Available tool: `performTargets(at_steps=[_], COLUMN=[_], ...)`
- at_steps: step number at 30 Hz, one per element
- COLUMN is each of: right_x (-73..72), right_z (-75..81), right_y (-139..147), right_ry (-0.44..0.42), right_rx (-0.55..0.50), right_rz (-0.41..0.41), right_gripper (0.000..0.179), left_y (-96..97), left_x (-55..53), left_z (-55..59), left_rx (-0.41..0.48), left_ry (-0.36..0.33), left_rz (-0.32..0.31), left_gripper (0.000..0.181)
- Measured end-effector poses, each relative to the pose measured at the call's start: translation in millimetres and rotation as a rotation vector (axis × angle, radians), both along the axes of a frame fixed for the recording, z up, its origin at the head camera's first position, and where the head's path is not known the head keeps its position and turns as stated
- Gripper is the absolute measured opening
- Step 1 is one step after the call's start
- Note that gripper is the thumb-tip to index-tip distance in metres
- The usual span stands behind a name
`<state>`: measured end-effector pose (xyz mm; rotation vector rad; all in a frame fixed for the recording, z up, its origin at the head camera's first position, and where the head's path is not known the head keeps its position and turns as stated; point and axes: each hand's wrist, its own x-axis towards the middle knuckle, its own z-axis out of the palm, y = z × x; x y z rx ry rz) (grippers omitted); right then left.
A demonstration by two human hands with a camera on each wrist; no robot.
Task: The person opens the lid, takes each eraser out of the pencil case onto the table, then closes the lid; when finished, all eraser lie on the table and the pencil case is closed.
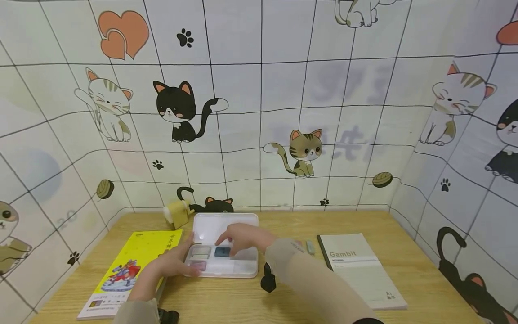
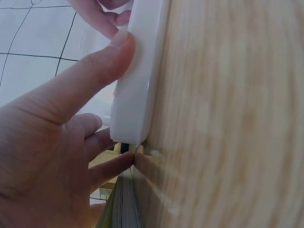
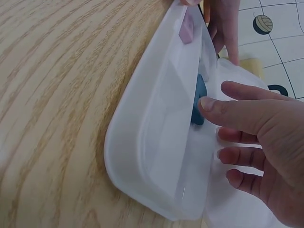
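While your left grip (image 1: 176, 261) holds the white case (image 1: 244, 267) by its left end, thumb against the front wall and the other fingers around that end, your right grip (image 1: 244, 237) is over the tray of the case, fingers apart and slightly bent, pinching nothing. You have the right thumb's tip on the teal block (image 1: 221, 252), which lies near the middle of the case, toward its back edge; your right index finger reaches out clear of that block. Whether your other right fingertips touch the lid (image 1: 218, 225), you cannot tell.

That lid is swung back behind the case's tray. Inside the case, left of its middle, you see a pale block (image 1: 201, 252) toward the back and a pink block (image 1: 200, 265) at the front, near your left thumb.

To the left of the case you have a yellow book (image 1: 141, 252) on the counter (image 1: 226, 299), and behind the case's left corner a small yellow device (image 1: 178, 213). Right of the case, past your sleeve (image 1: 291, 258), sit a small pale green block (image 1: 310, 247) and, farther right, a notebook (image 1: 360, 272) marked "Gambit". Behind the case rises a cat-patterned wall covering (image 1: 243, 90).
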<state>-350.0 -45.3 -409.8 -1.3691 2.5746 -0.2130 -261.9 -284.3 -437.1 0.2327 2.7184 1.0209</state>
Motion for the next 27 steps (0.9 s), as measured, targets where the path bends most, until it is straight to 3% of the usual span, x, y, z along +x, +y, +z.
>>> performTargets(at_steps=[17, 27], right_x=[1.6, 3.0], right_z=[-6.7, -7.1], right_y=[-6.5, -9.4], right_ry=[0.092, 0.110], right_rx=[0.080, 0.088], right_rz=[0.042, 0.014], right_gripper=[0.052, 0.052], left_y=[4.0, 2.7], left_x=[1.7, 1.8], left_z=[0.3, 2.0], left_rx=[-0.013, -0.011], left_ry=[0.014, 0.004], left_rz=[-0.015, -0.004], left_gripper=[0.118, 0.118])
